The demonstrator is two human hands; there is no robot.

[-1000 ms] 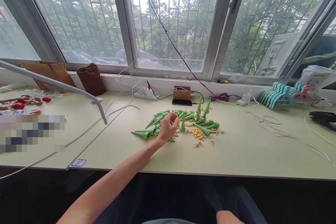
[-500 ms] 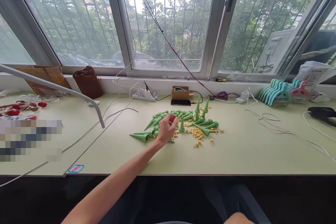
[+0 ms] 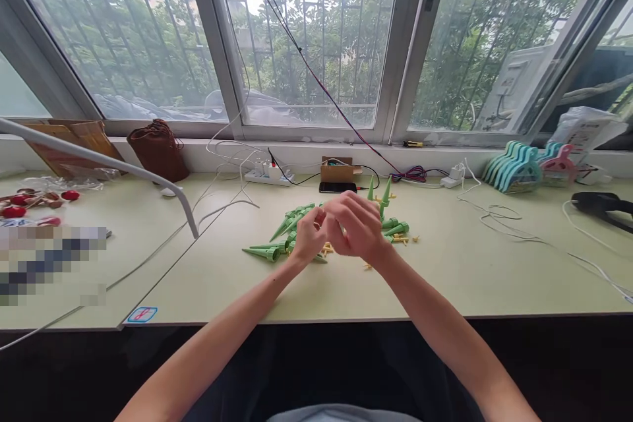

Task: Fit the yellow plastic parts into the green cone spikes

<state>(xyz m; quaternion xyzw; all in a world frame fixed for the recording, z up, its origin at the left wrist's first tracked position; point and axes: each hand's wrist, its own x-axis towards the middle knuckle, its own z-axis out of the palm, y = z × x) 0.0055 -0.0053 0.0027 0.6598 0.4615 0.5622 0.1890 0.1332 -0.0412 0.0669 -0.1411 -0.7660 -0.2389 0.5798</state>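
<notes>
Blue-bordered sticker [image 3: 142, 314], red 8-like mark [image 3: 142, 314]

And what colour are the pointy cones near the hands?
The cones are green, showing best in the head view.

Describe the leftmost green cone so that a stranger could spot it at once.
Below the windows, the pale table carries a scatter of green cones. Left of the left hand, the leftmost cone lies on its side, its round open end showing; its tip reaches farther left than any neighbour's.
</notes>
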